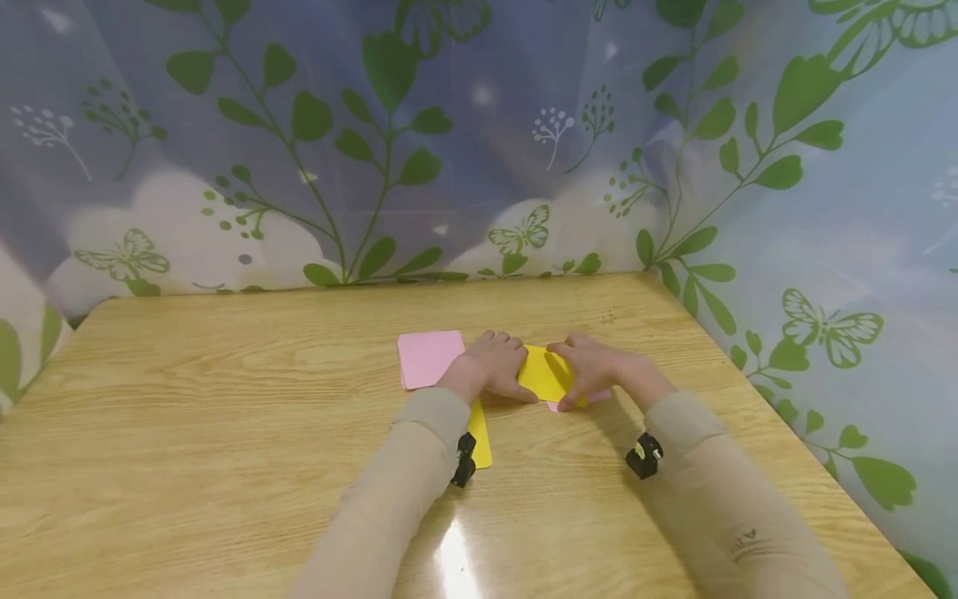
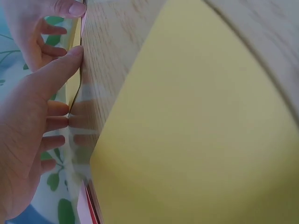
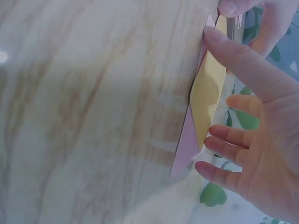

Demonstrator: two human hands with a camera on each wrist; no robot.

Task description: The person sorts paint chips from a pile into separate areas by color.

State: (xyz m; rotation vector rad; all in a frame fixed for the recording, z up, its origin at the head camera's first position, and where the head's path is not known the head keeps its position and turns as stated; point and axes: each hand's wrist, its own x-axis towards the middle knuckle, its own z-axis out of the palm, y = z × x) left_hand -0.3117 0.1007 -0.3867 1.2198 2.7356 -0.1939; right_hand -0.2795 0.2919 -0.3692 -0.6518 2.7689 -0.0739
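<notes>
Between both hands is a yellow paper card (image 1: pixel 545 374), lying over a pink card (image 1: pixel 600 397) of which only the near edge and a corner show in the head view. My left hand (image 1: pixel 497 366) holds the yellow card's left side, thumb at the near edge and fingers towards the far edge. On its right side my right hand (image 1: pixel 595 370) grips likewise. From the right wrist, the pink card (image 3: pixel 186 144) sticks out past the yellow card (image 3: pixel 208 93) at an angle. Right-hand fingertips (image 3: pixel 216 132) are at the card's far edge.
Left of the hands lies a small stack of pink cards (image 1: pixel 430 358), partly behind the left hand. Another yellow card (image 1: pixel 481 437) is on the wooden table (image 1: pixel 224 449) beneath the left wrist. A patterned curtain (image 1: pixel 479 166) hangs behind the table and along its right side.
</notes>
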